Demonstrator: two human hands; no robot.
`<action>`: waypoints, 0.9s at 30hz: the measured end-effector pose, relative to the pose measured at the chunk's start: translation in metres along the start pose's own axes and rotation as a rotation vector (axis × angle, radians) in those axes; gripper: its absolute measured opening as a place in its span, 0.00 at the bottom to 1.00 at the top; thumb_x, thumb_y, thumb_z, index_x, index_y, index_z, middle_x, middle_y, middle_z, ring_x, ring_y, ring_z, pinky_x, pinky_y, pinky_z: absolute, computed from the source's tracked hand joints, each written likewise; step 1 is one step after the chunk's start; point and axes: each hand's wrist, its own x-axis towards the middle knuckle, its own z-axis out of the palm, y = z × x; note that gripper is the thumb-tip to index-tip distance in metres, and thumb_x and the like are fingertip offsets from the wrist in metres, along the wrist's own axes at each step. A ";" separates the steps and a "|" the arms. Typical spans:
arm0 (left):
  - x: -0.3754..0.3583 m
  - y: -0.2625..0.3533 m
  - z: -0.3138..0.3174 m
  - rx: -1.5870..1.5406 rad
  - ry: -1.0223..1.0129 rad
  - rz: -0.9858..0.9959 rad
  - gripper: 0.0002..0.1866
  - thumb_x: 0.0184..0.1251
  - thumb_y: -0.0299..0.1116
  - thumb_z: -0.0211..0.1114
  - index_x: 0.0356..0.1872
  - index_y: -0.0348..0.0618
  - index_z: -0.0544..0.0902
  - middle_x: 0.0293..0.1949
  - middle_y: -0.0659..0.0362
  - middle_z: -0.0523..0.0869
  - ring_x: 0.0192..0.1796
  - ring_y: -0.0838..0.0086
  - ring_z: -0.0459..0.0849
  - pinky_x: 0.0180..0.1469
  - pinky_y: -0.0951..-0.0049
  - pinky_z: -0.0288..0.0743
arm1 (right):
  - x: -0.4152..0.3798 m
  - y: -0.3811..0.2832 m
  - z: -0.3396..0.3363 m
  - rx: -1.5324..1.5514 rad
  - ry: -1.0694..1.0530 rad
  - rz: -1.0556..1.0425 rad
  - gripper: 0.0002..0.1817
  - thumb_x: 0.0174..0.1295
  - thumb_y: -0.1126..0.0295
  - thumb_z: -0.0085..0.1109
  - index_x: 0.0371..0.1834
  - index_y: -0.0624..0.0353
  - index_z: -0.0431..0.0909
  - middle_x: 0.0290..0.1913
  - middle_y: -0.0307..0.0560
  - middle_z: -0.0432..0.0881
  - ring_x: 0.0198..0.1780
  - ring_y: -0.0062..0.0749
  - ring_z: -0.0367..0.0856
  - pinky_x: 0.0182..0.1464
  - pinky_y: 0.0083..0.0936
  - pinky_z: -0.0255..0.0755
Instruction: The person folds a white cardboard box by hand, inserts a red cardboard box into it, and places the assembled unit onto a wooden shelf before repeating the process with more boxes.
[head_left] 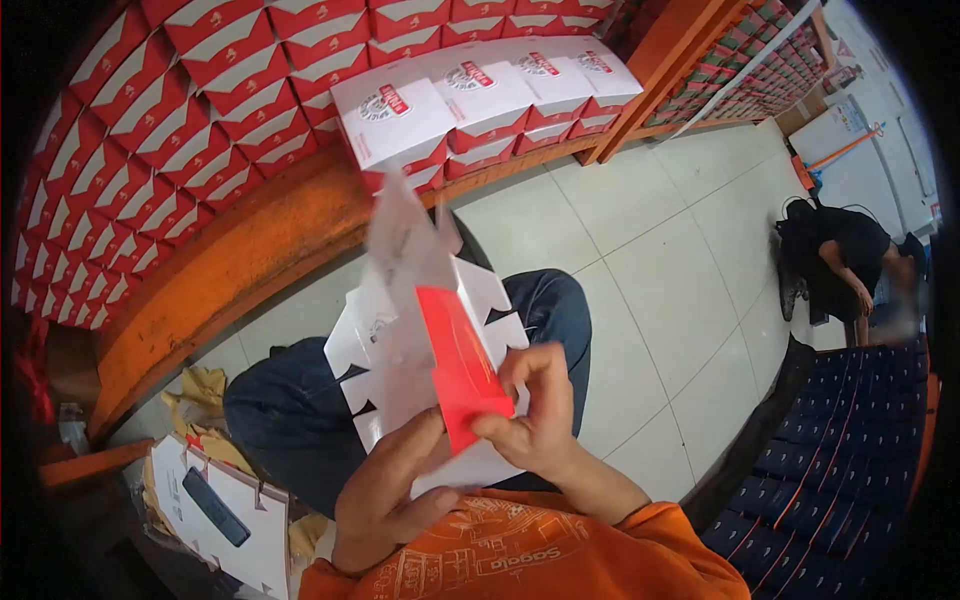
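Observation:
A partly folded white and red cardboard box [385, 370] rests across my lap, with slotted side flaps spread out. Its red panel [455, 340] stands up in the middle, and a pale upper flap is smeared by motion. My right hand [535, 410] pinches the red panel near its lower end between thumb and bent fingers. On the near edge of the box, my left hand [390, 490] grips the cardboard, fingers along the red part and thumb lower down. Part of the box's near end is hidden by both hands.
Red and white boxes [230, 80] fill an orange shelf ahead, with white-topped boxes [480, 90] at its edge. A phone [216, 507] lies on flat white cardboard [180, 530] at left. Dark blue boxes [840, 450] stand at right, below a crouching person [840, 250].

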 end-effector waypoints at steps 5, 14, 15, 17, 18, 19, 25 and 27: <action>-0.027 -0.014 0.002 -0.259 0.519 -0.382 0.18 0.65 0.32 0.61 0.50 0.30 0.79 0.36 0.59 0.84 0.38 0.80 0.80 0.41 0.78 0.72 | 0.015 0.008 0.015 0.279 0.095 0.006 0.32 0.68 0.62 0.62 0.65 0.66 0.55 0.28 0.42 0.71 0.26 0.23 0.69 0.29 0.21 0.66; -0.061 -0.047 -0.030 -0.184 0.404 -0.463 0.12 0.61 0.27 0.64 0.19 0.35 0.77 0.17 0.70 0.71 0.23 0.88 0.65 0.24 0.80 0.57 | 0.040 -0.026 0.000 -0.205 -0.629 0.223 0.09 0.58 0.70 0.71 0.37 0.60 0.82 0.19 0.38 0.75 0.20 0.16 0.69 0.23 0.19 0.63; -0.063 -0.050 -0.027 -0.284 0.500 -0.425 0.12 0.60 0.26 0.65 0.19 0.35 0.77 0.16 0.69 0.70 0.23 0.88 0.64 0.23 0.79 0.56 | 0.035 -0.022 0.004 -0.243 -0.415 0.307 0.09 0.56 0.71 0.72 0.36 0.59 0.81 0.19 0.39 0.74 0.19 0.17 0.70 0.23 0.19 0.63; -0.066 -0.060 -0.031 -0.321 0.479 -0.407 0.11 0.58 0.27 0.66 0.20 0.35 0.77 0.16 0.68 0.72 0.22 0.87 0.65 0.23 0.78 0.57 | 0.032 -0.022 0.009 -0.269 -0.413 0.327 0.12 0.54 0.72 0.74 0.40 0.59 0.82 0.21 0.41 0.76 0.19 0.23 0.70 0.23 0.20 0.64; -0.066 -0.065 -0.033 -0.327 0.410 -0.296 0.11 0.57 0.28 0.67 0.20 0.35 0.78 0.16 0.66 0.72 0.21 0.87 0.66 0.23 0.78 0.57 | 0.027 -0.021 0.010 -0.154 -0.556 0.196 0.14 0.53 0.71 0.75 0.42 0.59 0.83 0.22 0.41 0.76 0.18 0.26 0.70 0.23 0.21 0.65; -0.067 -0.068 -0.033 -0.334 0.338 -0.188 0.11 0.56 0.29 0.67 0.20 0.35 0.78 0.15 0.65 0.72 0.21 0.86 0.66 0.23 0.78 0.57 | 0.023 -0.021 0.011 -0.036 -0.692 0.066 0.16 0.52 0.69 0.76 0.43 0.59 0.83 0.24 0.41 0.76 0.18 0.28 0.71 0.23 0.22 0.66; -0.068 -0.065 -0.037 -0.234 0.319 0.005 0.12 0.49 0.32 0.75 0.30 0.34 0.84 0.23 0.55 0.83 0.23 0.73 0.81 0.28 0.78 0.69 | 0.039 -0.023 -0.021 -0.519 -0.829 0.053 0.40 0.41 0.51 0.79 0.59 0.52 0.76 0.45 0.50 0.73 0.46 0.47 0.77 0.41 0.39 0.74; -0.077 -0.053 -0.055 -0.083 0.362 0.066 0.15 0.47 0.31 0.77 0.34 0.33 0.85 0.27 0.53 0.87 0.26 0.69 0.86 0.30 0.76 0.73 | 0.054 -0.009 -0.053 -0.324 -0.707 0.002 0.45 0.37 0.48 0.80 0.61 0.54 0.74 0.49 0.52 0.72 0.50 0.50 0.76 0.50 0.43 0.73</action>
